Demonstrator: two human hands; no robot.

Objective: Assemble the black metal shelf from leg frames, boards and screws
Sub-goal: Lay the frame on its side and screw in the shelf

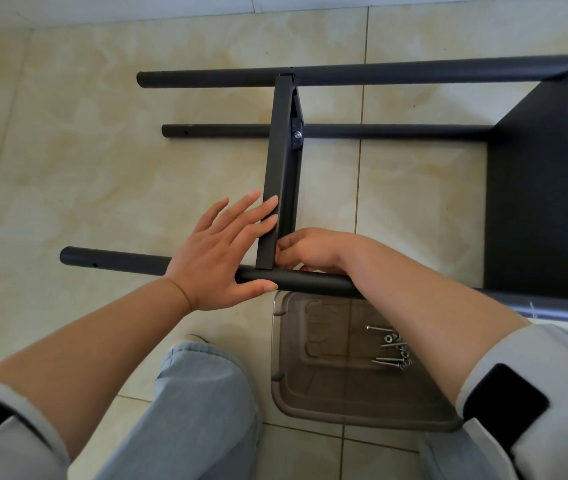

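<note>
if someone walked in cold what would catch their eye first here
First the black metal shelf lying on its side across the tiled floor, its round legs pointing left. At the centre, the left hand presses flat fingers against a narrow board where it meets the nearest leg, while the right hand curls in at that same joint. Just below, a clear plastic tray holds loose screws.
</note>
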